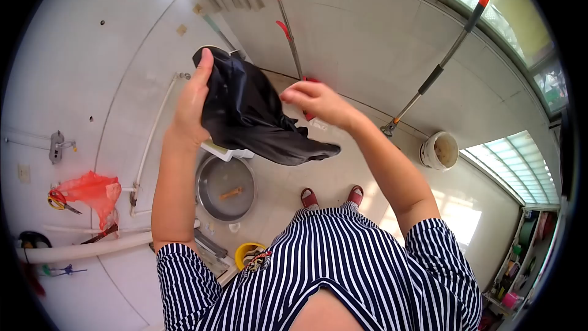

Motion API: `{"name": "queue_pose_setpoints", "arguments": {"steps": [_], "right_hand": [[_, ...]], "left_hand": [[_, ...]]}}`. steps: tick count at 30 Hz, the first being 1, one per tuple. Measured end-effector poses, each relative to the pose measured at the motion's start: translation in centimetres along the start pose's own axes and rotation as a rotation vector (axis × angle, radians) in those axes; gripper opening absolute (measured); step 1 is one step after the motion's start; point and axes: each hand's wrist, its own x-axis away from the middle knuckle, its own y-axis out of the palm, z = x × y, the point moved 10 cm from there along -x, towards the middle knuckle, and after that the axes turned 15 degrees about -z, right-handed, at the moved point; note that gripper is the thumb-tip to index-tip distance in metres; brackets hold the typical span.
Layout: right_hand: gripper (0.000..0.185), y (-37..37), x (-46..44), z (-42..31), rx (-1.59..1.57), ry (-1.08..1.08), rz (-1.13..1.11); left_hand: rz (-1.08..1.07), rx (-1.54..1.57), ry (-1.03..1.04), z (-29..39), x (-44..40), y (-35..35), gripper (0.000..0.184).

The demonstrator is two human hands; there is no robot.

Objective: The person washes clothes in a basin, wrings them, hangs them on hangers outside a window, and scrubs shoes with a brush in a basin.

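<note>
A shiny black piece of thin material [245,107] hangs in loose folds at chest height; I cannot tell if it is a plastic bag or cloth. My left hand [193,101] grips it at its left side, thumb up along the edge and the other fingers hidden behind it. Close by its right edge is my right hand [315,99], fingers loosely bent, with nothing visible in them. One end of the material trails down to the right, below my right hand. Part of a white and green object [228,151] shows beneath it.
On the floor stands a metal basin [211,190] with a brown block in it, near a yellow tub [244,251]. A red-handled pole [288,30], a grey mop pole [438,70] and a white bucket [425,152] line the far wall. Scissors [57,199] hang left by a red bag [92,189].
</note>
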Motion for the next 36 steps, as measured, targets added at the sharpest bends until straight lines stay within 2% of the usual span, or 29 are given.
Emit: {"name": "queue_pose_setpoints", "arguments": {"steps": [1, 3, 4, 5, 7, 8, 11, 13, 14, 15, 16, 17, 18, 19, 20, 21, 22, 24, 25, 27, 29, 30, 31, 33, 36], "right_hand": [[0.041, 1.9, -0.7, -0.2, 0.022, -0.079, -0.071], [0.049, 2.9, -1.6, 1.0, 0.077, -0.084, -0.056], [0.058, 2.5, -3.1, 3.9, -0.035, -0.053, -0.002], [0.058, 2.8, -3.3, 4.2, -0.036, -0.054, -0.006], [0.057, 2.6, -3.6, 6.1, 0.092, 0.125, 0.012], [0.057, 2.9, -3.6, 5.9, 0.092, 0.124, 0.003], [0.024, 6.7, -3.7, 5.0, 0.146, 0.161, -0.388], [0.018, 6.1, -2.0, 1.8, 0.442, 0.166, -0.564], [0.016, 4.5, -1.4, 0.8, 0.669, 0.213, -0.600], [0.017, 2.6, -1.2, -0.8, 0.807, 0.082, -0.559], [0.020, 0.3, -0.6, -4.0, 0.821, 0.059, -0.440], [0.023, -1.8, 0.4, -6.4, 0.613, 0.113, -0.357], [0.027, -3.8, 0.9, -8.4, 0.398, 0.063, -0.257], [0.030, -4.5, 1.8, -11.8, 0.140, -0.141, -0.261], [0.030, -4.8, 1.5, -11.2, -0.029, -0.080, -0.263], [0.029, -4.9, 1.4, -10.4, -0.202, -0.020, -0.261], [0.029, -5.2, 1.2, -10.4, -0.198, -0.024, -0.253], [0.028, -7.0, 1.0, -10.9, 0.772, 0.168, -0.132], [0.032, -7.4, 2.2, -12.3, 0.086, 0.007, -0.231], [0.038, -7.6, 3.4, -14.9, -0.211, -0.143, -0.246], [0.041, -8.6, 2.3, -11.5, 0.535, 0.153, -0.135], [0.042, -10.2, 2.9, -9.9, 0.589, 0.342, -0.054], [0.042, -10.8, 3.4, -10.0, 0.599, 0.344, -0.037], [0.048, -11.4, 4.6, -10.3, 0.105, 0.210, 0.032], [0.052, -12.4, 4.7, -10.0, 0.148, 0.117, 0.063]], "left_hand": [[-0.001, -0.002, -0.003, -0.2, -0.3, 0.3, 0.048], [0.025, -0.017, -0.023, -0.8, -0.6, 0.8, 0.047], [0.028, -0.018, -0.024, -0.7, -0.4, 0.7, 0.047], [0.020, 0.012, 0.004, -0.4, -0.1, 0.7, 0.047], [0.020, 0.042, 0.042, 0.3, 0.5, 0.6, 0.046], [0.021, 0.019, 0.074, 1.1, 1.1, 0.8, 0.045], [0.023, -0.026, 0.122, 3.1, 2.7, -0.1, 0.042], [0.114, -0.164, -0.013, 3.6, 4.4, -2.3, 0.040], [0.122, -0.165, -0.005, 4.2, 5.3, -2.9, 0.040], [0.230, -0.257, -0.053, 4.6, 6.5, -4.5, 0.042], [0.335, -0.349, -0.104, 4.9, 7.6, -6.0, 0.043], [0.336, -0.350, -0.101, 5.0, 8.0, -6.6, 0.043], [0.418, -0.468, -0.151, 5.0, 8.9, -7.9, 0.047], [0.498, -0.585, -0.197, 5.0, 9.6, -8.9, 0.051], [0.523, -0.711, -0.254, 4.9, 9.8, -9.4, 0.058], [0.521, -0.710, -0.249, 4.3, 9.7, -10.3, 0.058], [0.525, -0.726, -0.221, 4.0, 9.3, -11.5, 0.058], [0.541, -0.807, -0.210, 4.3, 8.4, -11.1, 0.059], [0.531, -0.805, -0.203, 4.2, 7.9, -10.7, 0.059], [0.517, -0.806, -0.183, 3.9, 7.3, -9.7, 0.057], [0.508, -0.796, -0.112, 4.4, 6.7, -9.8, 0.056], [0.494, -0.792, -0.035, 5.1, 6.0, -9.5, 0.056], [0.479, -0.794, -0.023, 5.3, 5.4, -9.4, 0.056], [0.498, -0.795, -0.053, 4.8, 5.0, -9.5, 0.057], [0.494, -0.793, -0.088, 5.0, 4.1, -9.3, 0.058]]}}
